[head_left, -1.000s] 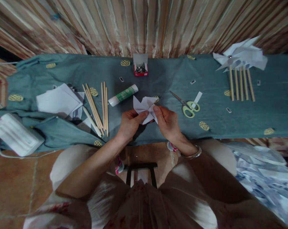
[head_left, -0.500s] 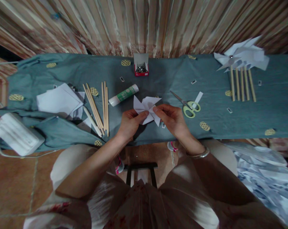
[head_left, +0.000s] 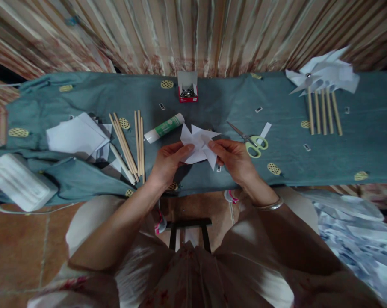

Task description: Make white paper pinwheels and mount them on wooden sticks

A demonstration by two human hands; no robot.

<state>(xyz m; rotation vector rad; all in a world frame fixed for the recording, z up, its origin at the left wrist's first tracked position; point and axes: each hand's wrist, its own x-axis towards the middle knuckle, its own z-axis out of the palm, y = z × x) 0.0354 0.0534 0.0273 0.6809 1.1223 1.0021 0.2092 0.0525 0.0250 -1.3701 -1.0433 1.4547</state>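
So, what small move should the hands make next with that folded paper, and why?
Perhaps the right hand should slide its thumb onto the middle: it and the left hand grip the folded paper by its sides, and no metal fastener shows at its centre.

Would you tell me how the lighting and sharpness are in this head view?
Head view: dim overall, a shadow on the cloth beside the left hand, a glint on the bracelet; the curtain folds fan outward, likely lens distortion; the folded paper reads clearly in outline, but print on the green-labelled tube is too soft.
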